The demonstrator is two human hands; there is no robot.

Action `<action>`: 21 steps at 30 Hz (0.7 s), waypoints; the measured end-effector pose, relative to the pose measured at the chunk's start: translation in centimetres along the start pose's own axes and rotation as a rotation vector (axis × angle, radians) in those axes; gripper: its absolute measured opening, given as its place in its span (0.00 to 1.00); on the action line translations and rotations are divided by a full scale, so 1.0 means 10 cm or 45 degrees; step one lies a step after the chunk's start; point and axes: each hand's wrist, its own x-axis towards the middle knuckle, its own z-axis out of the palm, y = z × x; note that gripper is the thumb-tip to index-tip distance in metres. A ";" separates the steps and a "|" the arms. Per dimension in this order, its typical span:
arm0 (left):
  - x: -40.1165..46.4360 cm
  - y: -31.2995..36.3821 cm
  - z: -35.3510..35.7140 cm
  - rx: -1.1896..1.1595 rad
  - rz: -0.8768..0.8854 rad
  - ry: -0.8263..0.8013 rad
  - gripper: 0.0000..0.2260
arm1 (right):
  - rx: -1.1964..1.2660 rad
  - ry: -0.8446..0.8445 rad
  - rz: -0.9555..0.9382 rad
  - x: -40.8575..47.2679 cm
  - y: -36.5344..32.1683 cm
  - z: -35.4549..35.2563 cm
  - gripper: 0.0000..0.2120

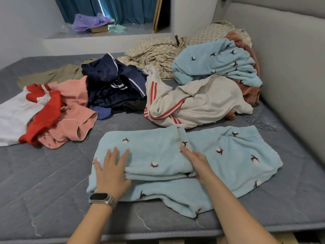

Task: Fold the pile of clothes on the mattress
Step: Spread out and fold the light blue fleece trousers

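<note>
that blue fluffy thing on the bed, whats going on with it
A person is folding the light blue garment on the grey mattress. Its left part is already doubled over, and the left hand presses flat on that fold while the right hand lies along its edge. Behind it wait unfolded clothes: a white piece with red stripes, a navy heap and a pink and red bundle.

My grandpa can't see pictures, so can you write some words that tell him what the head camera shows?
Two hands, left hand and right hand, press flat on a partly folded fluffy light blue garment with small dark flower prints on a grey quilted mattress. Behind it lie unfolded clothes: a cream garment with red stripes, navy blue clothes with white trim and a pink top.
</note>
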 end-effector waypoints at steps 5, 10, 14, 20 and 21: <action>-0.14 -0.46 -0.05 -0.291 -0.690 0.040 0.38 | -0.278 0.207 -0.261 0.06 0.05 0.23 0.40; -0.16 -0.62 -0.10 -0.644 -0.622 -0.059 0.30 | -0.640 0.170 -0.289 0.08 0.16 0.42 0.31; -0.23 -0.53 -0.27 -1.025 -0.517 0.298 0.29 | -0.622 0.223 -0.319 0.05 0.15 0.45 0.16; -0.25 -0.68 -0.16 -0.634 -0.202 0.589 0.28 | -0.235 0.410 -0.452 -0.17 -0.04 0.22 0.16; -0.26 -0.69 -0.12 -0.611 -0.232 0.512 0.26 | -0.281 0.415 -0.407 -0.17 -0.03 0.16 0.13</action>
